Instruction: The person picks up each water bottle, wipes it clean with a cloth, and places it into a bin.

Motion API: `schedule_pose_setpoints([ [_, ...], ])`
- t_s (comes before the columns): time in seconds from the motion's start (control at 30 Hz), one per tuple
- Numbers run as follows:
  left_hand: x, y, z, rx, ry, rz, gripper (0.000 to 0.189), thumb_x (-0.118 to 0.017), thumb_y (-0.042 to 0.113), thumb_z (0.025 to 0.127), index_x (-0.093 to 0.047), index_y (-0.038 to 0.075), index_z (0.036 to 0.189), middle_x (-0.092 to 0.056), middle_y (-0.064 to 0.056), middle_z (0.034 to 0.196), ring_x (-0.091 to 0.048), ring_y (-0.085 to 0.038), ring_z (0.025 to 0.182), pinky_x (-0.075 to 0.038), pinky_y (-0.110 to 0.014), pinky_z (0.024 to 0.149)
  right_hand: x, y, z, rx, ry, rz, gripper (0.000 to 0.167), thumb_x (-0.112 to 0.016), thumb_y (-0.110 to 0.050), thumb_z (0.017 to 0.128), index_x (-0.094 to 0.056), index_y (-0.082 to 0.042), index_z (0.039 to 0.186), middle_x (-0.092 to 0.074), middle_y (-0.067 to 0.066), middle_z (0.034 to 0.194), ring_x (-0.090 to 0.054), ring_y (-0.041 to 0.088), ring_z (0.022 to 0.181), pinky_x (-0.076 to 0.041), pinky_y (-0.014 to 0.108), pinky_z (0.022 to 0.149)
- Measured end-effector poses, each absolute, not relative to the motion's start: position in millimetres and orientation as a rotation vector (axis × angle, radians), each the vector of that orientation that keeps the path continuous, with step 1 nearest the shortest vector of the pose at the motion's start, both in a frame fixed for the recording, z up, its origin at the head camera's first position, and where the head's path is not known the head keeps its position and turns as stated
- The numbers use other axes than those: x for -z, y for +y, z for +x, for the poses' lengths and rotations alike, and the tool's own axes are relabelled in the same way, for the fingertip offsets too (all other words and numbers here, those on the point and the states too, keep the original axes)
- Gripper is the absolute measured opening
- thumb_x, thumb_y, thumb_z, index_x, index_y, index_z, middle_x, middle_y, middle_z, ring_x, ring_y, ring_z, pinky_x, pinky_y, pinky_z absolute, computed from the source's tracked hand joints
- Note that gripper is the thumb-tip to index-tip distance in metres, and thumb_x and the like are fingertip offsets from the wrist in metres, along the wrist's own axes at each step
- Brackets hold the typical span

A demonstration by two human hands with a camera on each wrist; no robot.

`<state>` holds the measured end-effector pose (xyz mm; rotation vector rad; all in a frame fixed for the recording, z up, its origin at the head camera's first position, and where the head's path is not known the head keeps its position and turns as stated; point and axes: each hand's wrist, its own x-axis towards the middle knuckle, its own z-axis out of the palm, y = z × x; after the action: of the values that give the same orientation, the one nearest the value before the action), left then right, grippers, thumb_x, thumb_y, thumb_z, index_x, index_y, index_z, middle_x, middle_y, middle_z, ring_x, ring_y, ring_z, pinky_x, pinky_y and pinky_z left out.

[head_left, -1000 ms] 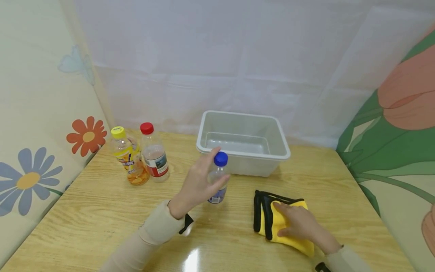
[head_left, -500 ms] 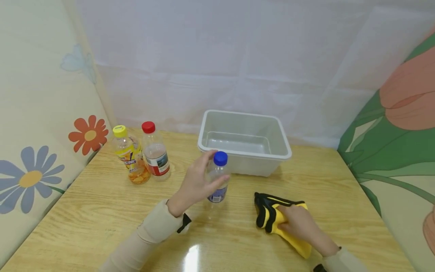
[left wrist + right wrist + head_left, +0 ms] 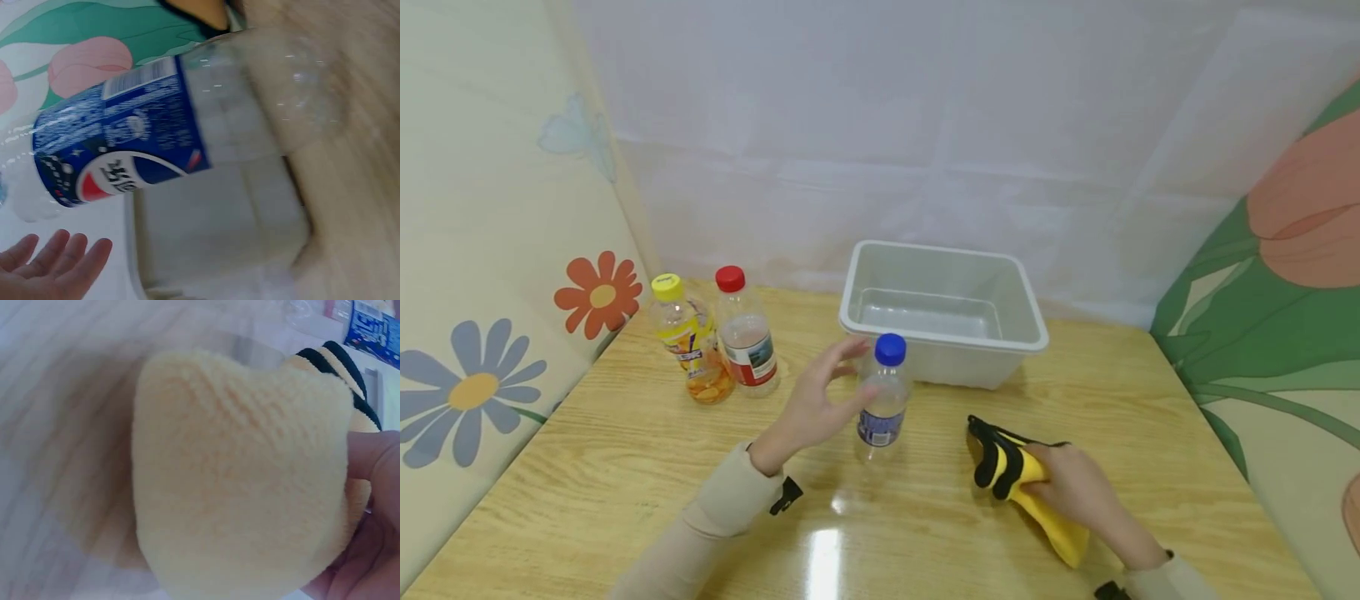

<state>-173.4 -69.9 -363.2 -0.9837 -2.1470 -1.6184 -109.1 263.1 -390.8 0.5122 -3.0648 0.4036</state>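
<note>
A clear plastic bottle (image 3: 882,406) with a blue cap and blue label stands upright before the grey bin. Just to its left is my left hand (image 3: 814,406), fingers spread. In the left wrist view, a gap shows between that hand's fingers (image 3: 56,265) and the Pepsi-style label of the bottle (image 3: 125,134). My right hand (image 3: 1078,487) grips a yellow cleaning cloth (image 3: 1051,521) with black edging, bunched and partly lifted. Seen from the right wrist, the fluffy cloth (image 3: 244,475) hangs from the thumb and fingers and covers much of the view.
A light grey plastic bin (image 3: 943,342) stands at the back middle of the wooden table (image 3: 625,500). At the back left are a yellow-capped bottle (image 3: 694,346) with orange contents and a red-capped bottle (image 3: 748,346), side by side. A white sheet hangs behind.
My left hand has drawn back leftward from the blue-capped bottle, which stays standing. The right hand has gone from resting on the flat cloth to gripping it, bunching and raising it.
</note>
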Motion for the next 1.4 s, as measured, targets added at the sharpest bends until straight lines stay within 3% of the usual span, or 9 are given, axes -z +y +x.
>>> schedule_pose_setpoints([
  [0.2, 369.9, -75.8, -175.8, 1.690, -2.140, -1.052, 0.066, -0.063, 0.035, 0.084, -0.040, -0.010, 0.127, -0.046, -0.026, 0.126, -0.045, -0.038, 0.115, -0.046, -0.052, 0.088, 382.0, 262.7, -109.5, -0.495, -2.953, 0.496, 0.039, -0.081, -0.014, 0.063, -0.066, -0.002, 0.097, -0.067, 0.010, 0.085, -0.060, 0.019, 0.069, -0.049, 0.034, 0.059],
  [0.33, 371.6, -76.1, -176.7, 1.704, -2.163, -1.053, 0.062, -0.069, 0.017, 0.081, -0.039, -0.014, 0.125, -0.045, -0.028, 0.125, -0.046, -0.040, 0.113, -0.047, -0.047, 0.089, 378.2, 261.1, -109.8, -0.655, -2.844, 0.490, 0.039, -0.081, -0.012, 0.063, -0.067, -0.002, 0.098, -0.068, 0.009, 0.085, -0.058, 0.012, 0.066, -0.047, 0.027, 0.055],
  [0.53, 377.4, -75.2, -178.5, 1.716, -2.168, -1.043, 0.061, -0.070, -0.002, 0.074, -0.040, -0.010, 0.127, -0.046, -0.024, 0.127, -0.048, -0.035, 0.112, -0.048, -0.046, 0.088, 370.6, 256.4, -111.1, -0.835, -2.719, 0.429, 0.038, -0.081, -0.009, 0.064, -0.066, 0.000, 0.098, -0.068, 0.009, 0.083, -0.055, 0.007, 0.064, -0.045, 0.023, 0.053],
  [0.73, 383.7, -73.7, -180.8, 1.725, -2.088, -1.101, 0.055, -0.067, 0.000, 0.078, -0.042, -0.008, 0.127, -0.052, -0.023, 0.120, -0.053, -0.034, 0.106, -0.052, -0.039, 0.083, 362.7, 248.4, -112.6, -0.929, -2.644, 0.392, 0.038, -0.080, -0.005, 0.064, -0.066, 0.001, 0.099, -0.067, 0.010, 0.081, -0.054, 0.006, 0.063, -0.046, 0.023, 0.052],
  [1.0, 384.5, -70.0, -179.6, 1.729, -2.046, -1.134, 0.048, -0.064, 0.009, 0.084, -0.043, -0.006, 0.125, -0.056, -0.023, 0.113, -0.055, -0.034, 0.101, -0.054, -0.039, 0.078, 351.6, 233.1, -114.0, -1.106, -2.552, 0.327, 0.028, -0.079, -0.003, 0.066, -0.066, -0.001, 0.090, -0.065, 0.007, 0.075, -0.051, 0.003, 0.060, -0.045, 0.022, 0.049],
  [1.23, 387.0, -66.4, -180.0, 1.733, -2.046, -1.137, 0.050, -0.062, 0.021, 0.087, -0.043, -0.005, 0.126, -0.056, -0.022, 0.113, -0.055, -0.032, 0.102, -0.054, -0.033, 0.079, 348.9, 220.8, -117.7, -1.243, -2.489, 0.341, 0.029, -0.076, 0.001, 0.069, -0.065, 0.001, 0.096, -0.066, 0.009, 0.083, -0.055, 0.002, 0.067, -0.049, 0.021, 0.054],
  [1.4, 387.3, -63.7, -179.1, 1.730, -2.043, -1.132, 0.051, -0.061, 0.023, 0.087, -0.043, -0.006, 0.126, -0.056, -0.021, 0.112, -0.056, -0.032, 0.101, -0.054, -0.035, 0.078, 346.9, 213.3, -120.5, -1.314, -2.423, 0.399, 0.030, -0.073, 0.005, 0.070, -0.064, 0.002, 0.098, -0.065, 0.000, 0.086, -0.056, 0.003, 0.071, -0.051, 0.021, 0.057],
])
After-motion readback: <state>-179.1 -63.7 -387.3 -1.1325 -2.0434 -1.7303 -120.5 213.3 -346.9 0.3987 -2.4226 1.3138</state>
